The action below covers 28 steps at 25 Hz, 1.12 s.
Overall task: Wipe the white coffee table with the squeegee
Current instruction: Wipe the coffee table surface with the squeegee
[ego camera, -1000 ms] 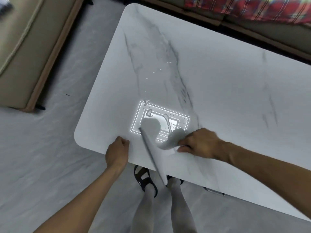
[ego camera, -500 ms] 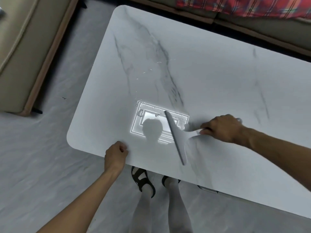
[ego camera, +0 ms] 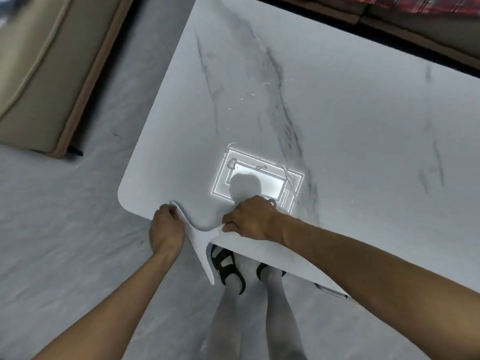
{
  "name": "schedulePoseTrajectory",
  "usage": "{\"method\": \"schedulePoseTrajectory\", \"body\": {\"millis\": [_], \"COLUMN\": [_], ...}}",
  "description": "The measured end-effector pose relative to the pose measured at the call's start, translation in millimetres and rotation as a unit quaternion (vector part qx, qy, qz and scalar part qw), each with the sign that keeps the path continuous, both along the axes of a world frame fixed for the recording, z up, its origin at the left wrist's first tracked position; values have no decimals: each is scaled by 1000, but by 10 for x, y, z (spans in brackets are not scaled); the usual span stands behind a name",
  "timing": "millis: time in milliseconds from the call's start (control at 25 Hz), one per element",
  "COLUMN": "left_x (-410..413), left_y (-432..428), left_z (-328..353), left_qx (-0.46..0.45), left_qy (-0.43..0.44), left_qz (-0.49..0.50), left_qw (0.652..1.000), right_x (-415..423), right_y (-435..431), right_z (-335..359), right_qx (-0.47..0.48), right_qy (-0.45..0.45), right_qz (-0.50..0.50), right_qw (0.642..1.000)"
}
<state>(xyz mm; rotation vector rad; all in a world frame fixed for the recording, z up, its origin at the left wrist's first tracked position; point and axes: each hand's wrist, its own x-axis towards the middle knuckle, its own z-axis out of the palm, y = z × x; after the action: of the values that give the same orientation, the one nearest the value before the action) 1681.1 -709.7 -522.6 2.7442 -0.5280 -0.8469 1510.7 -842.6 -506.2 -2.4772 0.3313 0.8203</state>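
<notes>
Squeegee (ego camera: 200, 245) swinging back over coffee table (ego camera: 337, 126) edge; I'm finishing 1 stroke, right hand (ego camera: 249, 219) gripping handle, left hand (ego camera: 167, 227) hold unclear.

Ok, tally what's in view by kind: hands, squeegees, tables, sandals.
Hands: 2, left hand, right hand
Squeegee: 1
Table: 1
Sandals: 2
Total: 6

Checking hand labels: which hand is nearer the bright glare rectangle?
Right. The right hand overlaps the glare rectangle; the left hand sits apart at the table edge.
</notes>
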Motion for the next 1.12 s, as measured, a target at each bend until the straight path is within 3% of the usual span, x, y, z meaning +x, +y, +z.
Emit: {"method": "schedulePoseTrajectory", "body": {"millis": [120,240,360,520,640,760,880,1000,1120], "left_x": [245,310,221,219,372,690,1014,1133,1034], "left_y": [104,117,-51,-341,-392,-295,-141,-111,-337], "left_z": [-51,-92,-96,5,70,73,32,-7,-50], "left_qx": [19,34,17,-11,-29,-18,-12,-4,3], "left_qy": [10,40,86,103,79,36,-1,-6,32], "left_qz": [-10,-68,-94,-85,-37,14,33,28,20], "left_qw": [1000,996,992,991,996,999,999,1000,999], "right_x": [140,-297,-972,-1351,-850,118,959,1208,933], "right_y": [-157,-672,-1216,-1393,-1217,-803,-357,-509,-1134], "right_z": [-80,-4,203,548,558,282,4,-143,-198], "right_qx": [-32,-89,-128,-191,-128,-56,7,-7,-40], "right_qy": [-29,-16,46,42,12,-30,-30,-35,-48], "right_qz": [-23,-120,-255,-313,-257,-71,89,93,7], "right_qw": [999,989,957,930,958,995,996,995,998]}}
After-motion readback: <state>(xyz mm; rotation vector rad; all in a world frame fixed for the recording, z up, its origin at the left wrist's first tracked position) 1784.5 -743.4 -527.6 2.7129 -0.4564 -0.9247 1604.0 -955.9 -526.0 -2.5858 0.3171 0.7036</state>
